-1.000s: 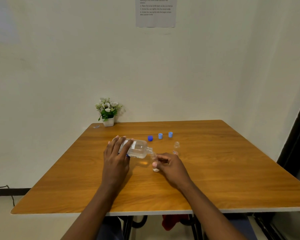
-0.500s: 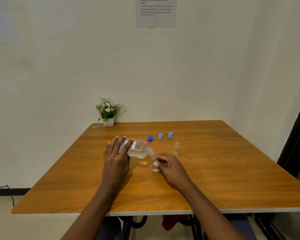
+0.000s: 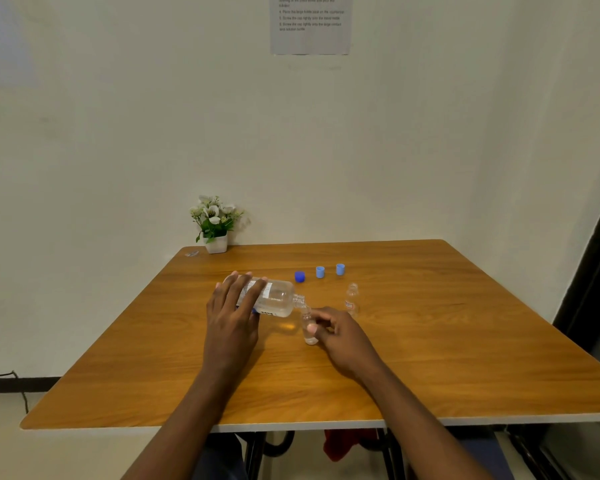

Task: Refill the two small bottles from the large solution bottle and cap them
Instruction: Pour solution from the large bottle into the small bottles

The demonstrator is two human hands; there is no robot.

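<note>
While peering down from the head cam, looking at a wooden table [image 3: 430, 341] shoved into a corner of plain off-white walls. Printed paper sheet [image 3: 310, 24] stuck up high on the back wall, text too small to read. Potted plant [image 3: 215, 223] with white flowers at the far-left corner, some small scrap [image 3: 191, 253] just beside it, can't tell what. Dark door frame [image 3: 589, 271] off to the right, cable [image 3: 18, 386] along the floor on the left, something red [image 3: 340, 445] under the table.

Row near the back: dark blue cap [image 3: 299, 276], middle light blue cap [image 3: 320, 272], right-hand light blue cap [image 3: 340, 269], all loose on the wood. Left hand [image 3: 232, 317] wrapped over the label end of the large solution bottle [image 3: 278, 299], held tipped almost flat, mouth right at the neck of the near small bottle [image 3: 308, 332]. Right hand [image 3: 340, 334] pinching that one upright on the table. Far small bottle [image 3: 351, 301] standing uncapped just beyond the right hand, not touched.

Versus a second ago: pretty much identical. Same grips, same tilt, caps and far bottle unmoved.
</note>
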